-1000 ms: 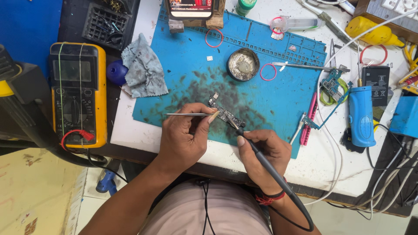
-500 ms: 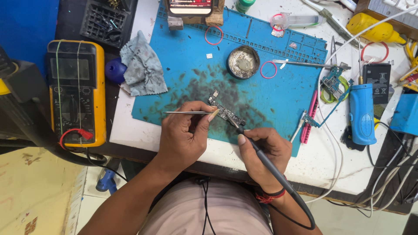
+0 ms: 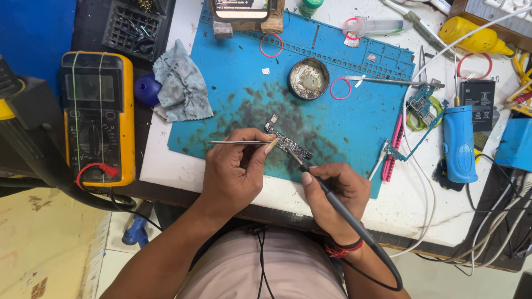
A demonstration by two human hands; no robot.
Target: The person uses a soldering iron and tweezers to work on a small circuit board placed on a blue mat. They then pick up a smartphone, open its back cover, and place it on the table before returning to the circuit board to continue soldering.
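Note:
A small dark circuit board lies on the stained blue work mat. My left hand pinches thin metal tweezers, whose tips reach the board's left side. My right hand grips a black soldering iron like a pen, its tip touching the board's near end. The iron's black cable loops down past my wrist. Both hands rest at the mat's front edge.
A yellow multimeter sits at left beside a grey rag. A round tin of solder wool is behind the board. At right lie a blue cylinder tool, a pink pry tool, small boards, cables and a black battery.
Both hands stay on the board with the tweezers and the iron; only slight shifts of the hands and of my view show.

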